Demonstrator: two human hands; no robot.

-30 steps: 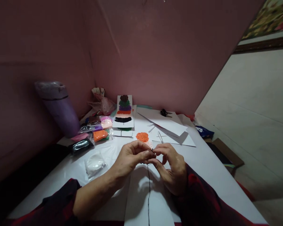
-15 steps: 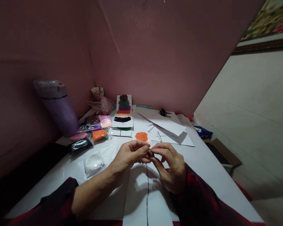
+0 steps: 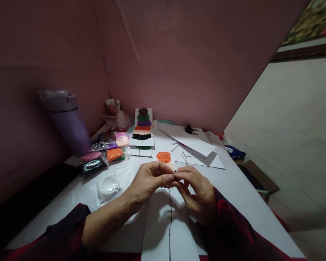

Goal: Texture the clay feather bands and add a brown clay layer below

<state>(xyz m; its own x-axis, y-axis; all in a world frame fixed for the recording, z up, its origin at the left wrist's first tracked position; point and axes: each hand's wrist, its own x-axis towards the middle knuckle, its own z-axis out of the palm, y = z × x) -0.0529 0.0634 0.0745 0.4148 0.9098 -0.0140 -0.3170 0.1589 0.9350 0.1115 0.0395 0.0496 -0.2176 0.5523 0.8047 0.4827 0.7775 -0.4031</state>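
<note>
Above a white card (image 3: 157, 235) with a black line down its middle, both hands meet fingertip to fingertip. My left hand (image 3: 149, 179) pinches a small dark piece of modelling clay (image 3: 175, 173) between thumb and fingers. From the other side my right hand (image 3: 197, 195) closes its thumb and fingertips on the same bit, which is mostly hidden. Just beyond the fingers lie an orange textured clay patch (image 3: 163, 157) and a pale peach patch (image 3: 172, 166), partly covered by the hands. A slim silvery tool (image 3: 184, 158) rests behind my right hand.
Bagged clay in several colours, including orange (image 3: 115, 154), black (image 3: 93, 166) and white (image 3: 108, 187), lies left. A card with stacked coloured clay bands (image 3: 143, 127) stands behind. Folded white paper (image 3: 190, 142) and keys (image 3: 190, 129) lie back right. A purple bottle (image 3: 69, 123) leans left.
The fingertips have shifted slightly around the dark clay, with the hands still together in the same place. The whole view has moved a little; the things on the table stay put.
</note>
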